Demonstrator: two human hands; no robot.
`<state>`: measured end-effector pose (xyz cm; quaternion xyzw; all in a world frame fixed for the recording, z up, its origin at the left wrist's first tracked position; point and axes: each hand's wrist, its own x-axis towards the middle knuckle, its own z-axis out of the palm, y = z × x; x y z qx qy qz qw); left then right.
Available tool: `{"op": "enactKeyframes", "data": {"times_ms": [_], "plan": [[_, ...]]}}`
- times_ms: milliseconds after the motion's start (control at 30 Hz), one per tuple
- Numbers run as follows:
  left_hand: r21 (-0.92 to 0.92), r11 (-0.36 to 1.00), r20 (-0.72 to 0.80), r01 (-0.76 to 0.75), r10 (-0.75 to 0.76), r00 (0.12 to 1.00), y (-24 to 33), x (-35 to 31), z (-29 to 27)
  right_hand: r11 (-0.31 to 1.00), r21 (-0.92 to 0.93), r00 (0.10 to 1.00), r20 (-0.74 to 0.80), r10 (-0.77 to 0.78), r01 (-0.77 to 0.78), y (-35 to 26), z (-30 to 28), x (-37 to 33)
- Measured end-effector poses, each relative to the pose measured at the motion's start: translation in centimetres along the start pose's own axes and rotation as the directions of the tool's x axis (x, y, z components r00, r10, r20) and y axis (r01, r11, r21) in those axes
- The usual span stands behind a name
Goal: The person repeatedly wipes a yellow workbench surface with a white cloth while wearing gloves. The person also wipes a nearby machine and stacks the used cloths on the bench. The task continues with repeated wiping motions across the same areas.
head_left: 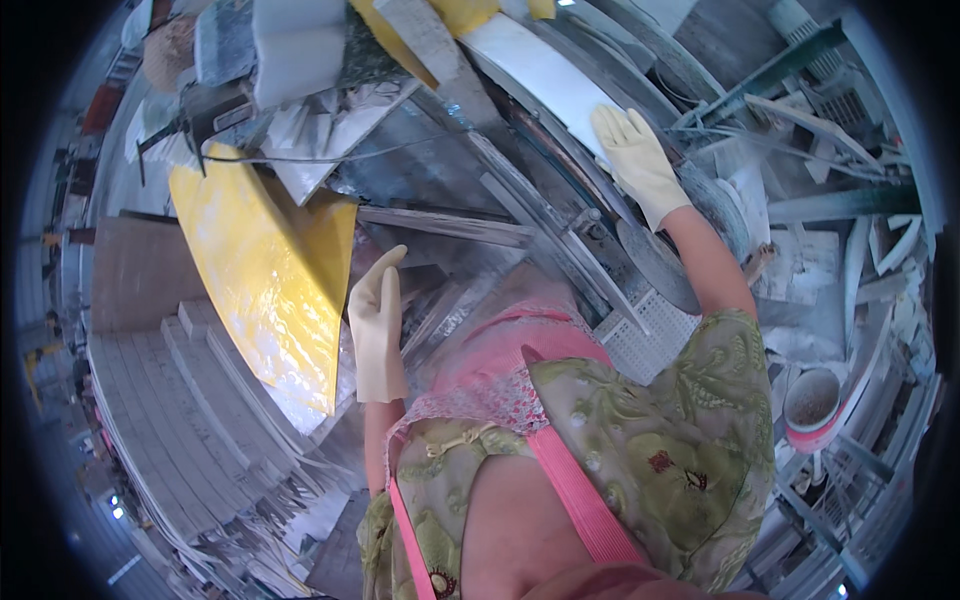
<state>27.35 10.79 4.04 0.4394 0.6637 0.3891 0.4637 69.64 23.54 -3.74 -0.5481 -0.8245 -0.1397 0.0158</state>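
Note:
My right hand (632, 160), in a pale cream rubber glove, rests with its fingers stretched out on the near end of a long white board (535, 75). The board lies along a metal-framed machine bed. Lower and to the left, my left hand (376, 322) wears a matching glove. It is seen edge-on beside the right edge of a shiny yellow sheet (265, 290), with its thumb or a finger sticking out and nothing visible in it. Whether it touches the sheet cannot be made out.
Stacked grey planks (180, 390) stand at the left. A rough wooden bar (450, 224) lies ahead of my left hand. Metal rails (540, 215) run beside a perforated plate (645, 335). At the right are a pink-rimmed bucket (812, 400) and scattered offcuts (820, 135).

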Motion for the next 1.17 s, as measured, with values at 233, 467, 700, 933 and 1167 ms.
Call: {"op": "enactKeyframes", "data": {"times_ms": [233, 467, 700, 933, 1167], "plan": [[0.09, 0.996, -0.182, -0.018, 0.035, 0.983, -3.2, -3.7, -3.6, 0.995, -0.097, 0.98, 0.197, -0.005, 0.025, -0.4, 1.7, 4.2], [-0.025, 0.999, -0.183, 0.027, -0.031, 0.983, -7.3, -6.4, -7.5, 0.951, 0.183, 0.948, 0.246, 0.203, -0.251, -0.8, -3.3, 5.2], [0.083, 0.995, -0.289, -0.054, 0.076, 0.954, -10.6, -6.7, -12.4, 0.11, 0.943, 0.949, 0.312, 0.045, -0.315, -19.0, -7.4, 10.5], [0.129, 0.985, -0.327, 0.117, -0.069, 0.942, -12.0, -5.5, -23.8, -0.552, 0.716, 0.89, 0.225, -0.397, -0.427, -48.1, -14.6, 8.6], [0.361, 0.903, -0.418, 0.234, -0.067, 0.906, -14.7, -0.4, -26.3, 0.466, 0.885, 0.798, 0.274, -0.536, 0.009, -56.8, -14.2, 8.3]]}}
